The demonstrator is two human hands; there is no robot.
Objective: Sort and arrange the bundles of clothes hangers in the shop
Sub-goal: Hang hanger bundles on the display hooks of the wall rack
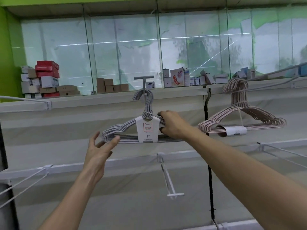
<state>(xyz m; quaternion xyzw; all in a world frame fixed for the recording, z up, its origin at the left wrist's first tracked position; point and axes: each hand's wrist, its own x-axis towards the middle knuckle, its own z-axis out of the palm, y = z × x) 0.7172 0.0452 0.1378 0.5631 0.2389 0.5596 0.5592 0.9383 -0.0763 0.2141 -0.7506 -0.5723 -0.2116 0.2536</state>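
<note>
Centrally, the grey hanger bundle [142, 128] hung on a peg [143, 80] is held by the right hand [171, 125]; the left hand [101, 150], grip wide, touches its lower-left end.

A grey bundle of hangers [131, 128] hung by its hooks from the display peg [143, 80], tied at the neck, with a white card label across its middle. Right of that peg, a pink bundle [240, 113] hung tilted, its label wrapped round the bottom bars.
</note>
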